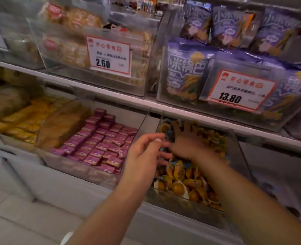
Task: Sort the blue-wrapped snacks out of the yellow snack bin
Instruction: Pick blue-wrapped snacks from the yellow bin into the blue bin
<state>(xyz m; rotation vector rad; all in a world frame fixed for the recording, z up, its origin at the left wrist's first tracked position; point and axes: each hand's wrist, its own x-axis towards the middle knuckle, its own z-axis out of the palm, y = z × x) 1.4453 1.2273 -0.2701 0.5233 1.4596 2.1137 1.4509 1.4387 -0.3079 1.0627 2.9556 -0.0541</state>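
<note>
Across the upper right of the frame, glossy purple snack bags (pixel 186 75) fill a clear plastic bin on the white shelf (pixel 110 93), behind a price card reading 13.80 (pixel 241 89). Left of it, a second clear bin holds pale crinkled packets behind a card reading 2.60 (pixel 109 55). Below the shelf, at centre left, a clear bin (pixel 86 169) is packed with small square magenta boxes (pixel 102 144), and further left lie yellow wrapped bars (pixel 26 121).

Lower centre right sits the yellow snack bin (pixel 241 156), a clear-walled tub heaped with small shiny yellow-orange wrapped snacks (pixel 183 184). The right hand (pixel 185 140) reaches into the heap with fingers spread and bent over the wrappers, beside blue-wrapped snacks (pixel 168 134) at the bin's upper left edge; whether it grips one I cannot tell through the blur. The left hand (pixel 144 152) hovers at the bin's left wall, fingers loosely curled and apart, thumb raised; it appears to hold nothing. The two hands nearly touch.
</note>
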